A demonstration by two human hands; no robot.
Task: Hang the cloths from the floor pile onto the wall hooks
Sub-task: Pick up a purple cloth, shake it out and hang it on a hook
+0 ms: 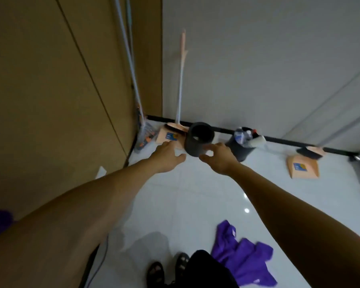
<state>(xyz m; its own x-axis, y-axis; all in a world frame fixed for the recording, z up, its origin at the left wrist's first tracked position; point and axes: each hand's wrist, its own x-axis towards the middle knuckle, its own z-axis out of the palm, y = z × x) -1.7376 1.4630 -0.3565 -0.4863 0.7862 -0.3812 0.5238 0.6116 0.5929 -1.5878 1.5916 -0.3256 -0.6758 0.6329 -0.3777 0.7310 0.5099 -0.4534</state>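
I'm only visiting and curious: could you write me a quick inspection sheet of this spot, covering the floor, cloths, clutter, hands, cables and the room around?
Surface: glossy white tile floor, with light reflections.
Job's things: purple cloths heaped on the floor by the feet; no wall hooks seen.
Clutter: empty dark bin; second bin holding bottles; left dustpan and right dustpan, both peach.
Hands: left hand and right hand stretched forward, holding nothing.
Cables: thin cable-like line near the left wall's base.
Surroundings: brown panels on the left, white wall ahead.
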